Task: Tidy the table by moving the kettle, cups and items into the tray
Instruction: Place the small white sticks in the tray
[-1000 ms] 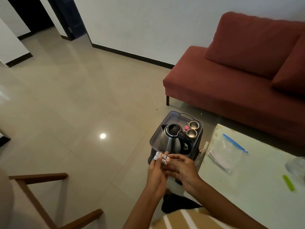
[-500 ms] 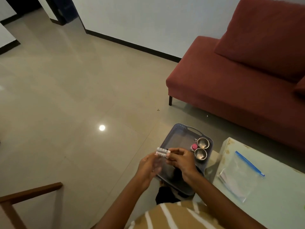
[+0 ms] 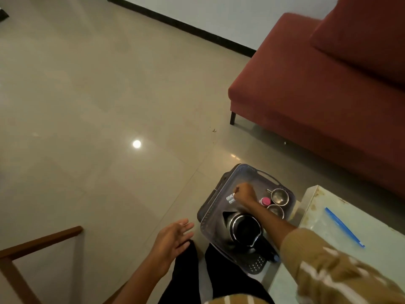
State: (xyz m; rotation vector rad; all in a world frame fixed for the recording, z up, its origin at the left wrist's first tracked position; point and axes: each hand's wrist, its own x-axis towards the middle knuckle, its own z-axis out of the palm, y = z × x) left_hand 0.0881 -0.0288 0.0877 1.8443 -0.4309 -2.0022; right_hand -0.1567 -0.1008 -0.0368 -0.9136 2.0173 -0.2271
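Whether the right grip holds the white items is unclear.

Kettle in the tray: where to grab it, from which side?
Grip the black handle of the kettle, from above on the near-right side. It stands upright in the tray with the spout pointing far-left, so the handle faces the person. The left hand is free; the right hand pinches small packets.
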